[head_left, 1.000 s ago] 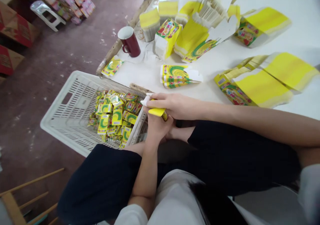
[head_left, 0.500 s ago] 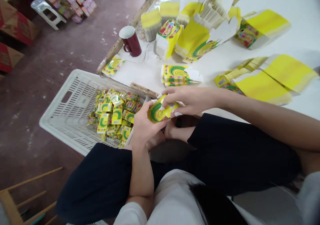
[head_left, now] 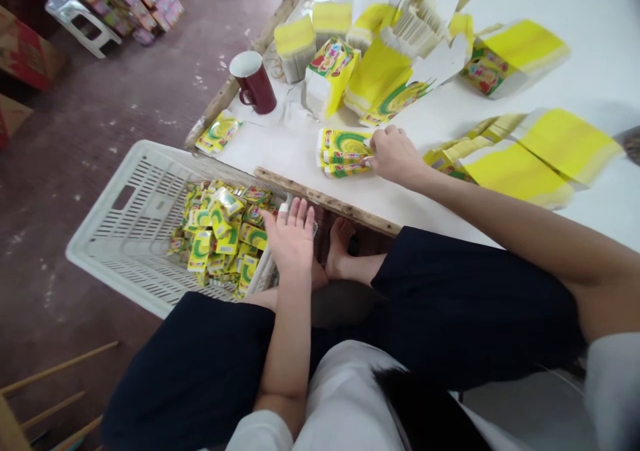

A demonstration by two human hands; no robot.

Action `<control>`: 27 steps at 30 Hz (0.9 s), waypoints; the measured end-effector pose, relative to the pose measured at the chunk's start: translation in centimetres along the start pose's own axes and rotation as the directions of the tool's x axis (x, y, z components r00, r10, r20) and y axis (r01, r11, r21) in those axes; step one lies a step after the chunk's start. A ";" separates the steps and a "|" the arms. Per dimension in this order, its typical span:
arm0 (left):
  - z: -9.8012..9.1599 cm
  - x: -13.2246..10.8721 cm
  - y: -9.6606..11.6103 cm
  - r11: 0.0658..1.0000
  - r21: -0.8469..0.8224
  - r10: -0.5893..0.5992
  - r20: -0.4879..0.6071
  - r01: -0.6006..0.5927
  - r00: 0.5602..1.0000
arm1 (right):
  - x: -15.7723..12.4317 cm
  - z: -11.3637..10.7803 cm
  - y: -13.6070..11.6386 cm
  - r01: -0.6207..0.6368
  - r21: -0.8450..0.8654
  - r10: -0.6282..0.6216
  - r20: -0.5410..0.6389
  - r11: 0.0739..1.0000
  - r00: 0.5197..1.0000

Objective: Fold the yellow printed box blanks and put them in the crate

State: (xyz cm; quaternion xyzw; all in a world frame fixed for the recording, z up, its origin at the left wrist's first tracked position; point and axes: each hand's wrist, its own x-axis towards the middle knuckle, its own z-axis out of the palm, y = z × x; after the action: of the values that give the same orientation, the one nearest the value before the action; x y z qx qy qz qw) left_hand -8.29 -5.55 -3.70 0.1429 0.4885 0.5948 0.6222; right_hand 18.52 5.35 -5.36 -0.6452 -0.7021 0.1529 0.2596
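My left hand (head_left: 293,237) is raised palm up beside the crate's near edge, fingers stretched and apart, with nothing in it. A white wrap covers one fingertip. On the white table, my right hand (head_left: 397,154) pinches the right end of a small pile of flat yellow and green printed cartons (head_left: 345,147); how many sheets its fingers hold is hidden. The white plastic crate (head_left: 107,244) left of my left hand contains many small folded yellow boxes (head_left: 227,234).
A dark red mug (head_left: 257,87) and one yellow carton (head_left: 219,133) are near the table's wooden edge (head_left: 330,201). Bundles of yellow cartons (head_left: 520,171) and upright stacks (head_left: 385,71) lie farther back. A white stool (head_left: 83,24) and cardboard boxes (head_left: 30,51) stand on the floor.
The yellow box that both hands held has left them. My left hand has opened, palm up, by the crate. My right hand has moved forward and right onto the carton pile.
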 end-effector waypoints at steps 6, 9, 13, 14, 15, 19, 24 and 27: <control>1.7 -1.5 -2.3 0.986 0.166 -0.021 0.209 -0.015 0.978 | -0.9 -1.3 -3.5 0.079 0.065 -0.085 0.096 0.995 0.992; 1.8 -1.5 -2.2 0.966 0.176 0.132 0.287 -0.188 0.949 | -2.6 -2.5 -8.1 0.198 0.192 -0.251 0.305 0.961 0.919; 2.1 -1.8 -0.5 0.914 0.135 0.335 0.278 -0.382 0.900 | -5.2 -2.7 -13.4 0.198 0.466 -0.423 0.448 0.862 0.788; 2.2 -2.0 -0.1 0.900 0.139 0.370 0.259 -0.414 0.892 | -5.7 -2.5 -14.2 0.191 0.509 -0.434 0.416 0.839 0.799; 2.3 -2.2 0.2 0.883 0.153 0.404 0.235 -0.444 0.884 | -6.1 -2.3 -14.7 0.194 0.544 -0.444 0.376 0.816 0.813; 2.5 -3.1 0.4 0.810 0.275 0.485 0.183 -0.518 0.855 | -6.9 -1.7 -15.3 0.262 0.612 -0.516 0.284 0.747 0.808; 2.6 -3.2 0.6 0.793 0.315 0.472 0.227 -0.522 0.852 | -7.4 -1.4 -16.0 0.183 0.589 -0.501 0.438 0.787 0.746; 2.4 -2.7 0.8 0.818 0.189 0.518 0.169 -0.543 0.839 | -7.5 -1.3 -16.3 0.152 0.527 -0.431 0.459 0.836 0.777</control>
State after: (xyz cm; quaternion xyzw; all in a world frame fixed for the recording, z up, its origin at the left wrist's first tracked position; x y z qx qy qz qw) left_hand -6.38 -6.73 -0.75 0.3766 0.4597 0.6753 0.4368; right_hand 6.06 -4.21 3.40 -0.3696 -0.7833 0.4542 0.2086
